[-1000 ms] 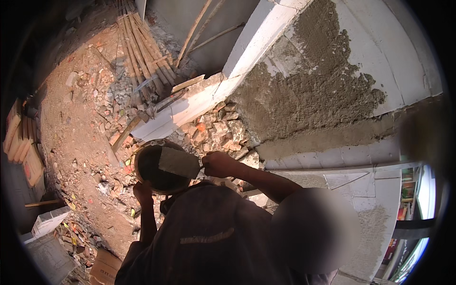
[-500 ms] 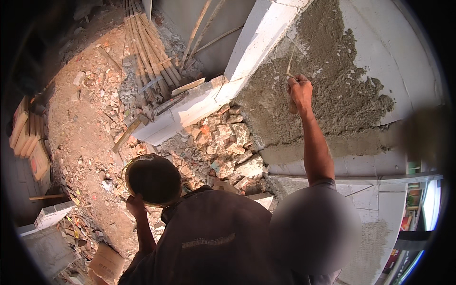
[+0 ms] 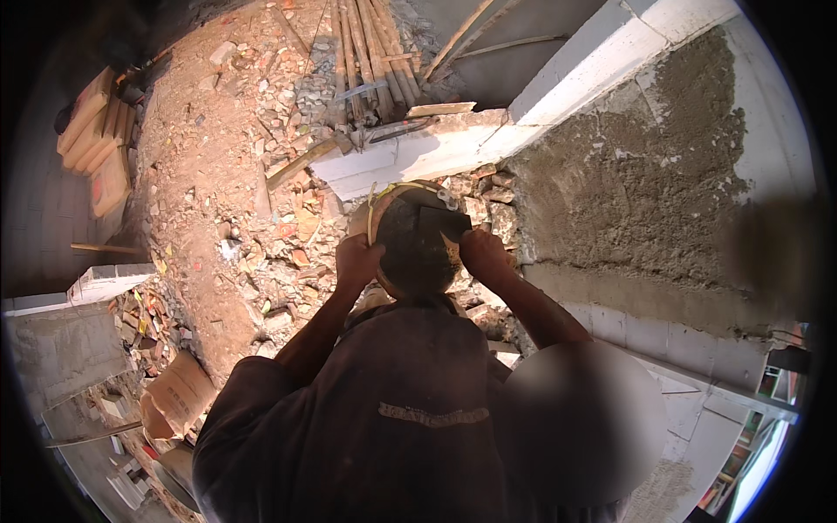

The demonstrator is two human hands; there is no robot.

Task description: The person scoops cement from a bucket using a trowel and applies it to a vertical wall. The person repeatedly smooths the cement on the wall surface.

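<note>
My left hand [image 3: 359, 260] is closed on the left rim of a round bucket [image 3: 403, 253], held in front of my chest over the rubble. Its inside is dark, so I cannot make out the contents clearly. At the bucket's right side, my right hand [image 3: 486, 257] is closed around the handle of a trowel [image 3: 441, 223]. The trowel's dark flat blade reaches in over the bucket's opening. To the right stands a block wall with a broad coat of grey-brown mortar [image 3: 628, 183], rough in the lower part.
Broken bricks and rubble [image 3: 296, 227] cover the ground ahead and left. A low white block wall [image 3: 392, 161] crosses beyond the bucket. Wooden poles [image 3: 366, 70] lie behind it. Stacked bags [image 3: 96, 139] stand far left, and a torn cardboard box [image 3: 179, 397] lies near left.
My right hand has come away from the mortared wall and moved left and down to the bucket with the trowel. The bucket now appears farther right and higher in view.
</note>
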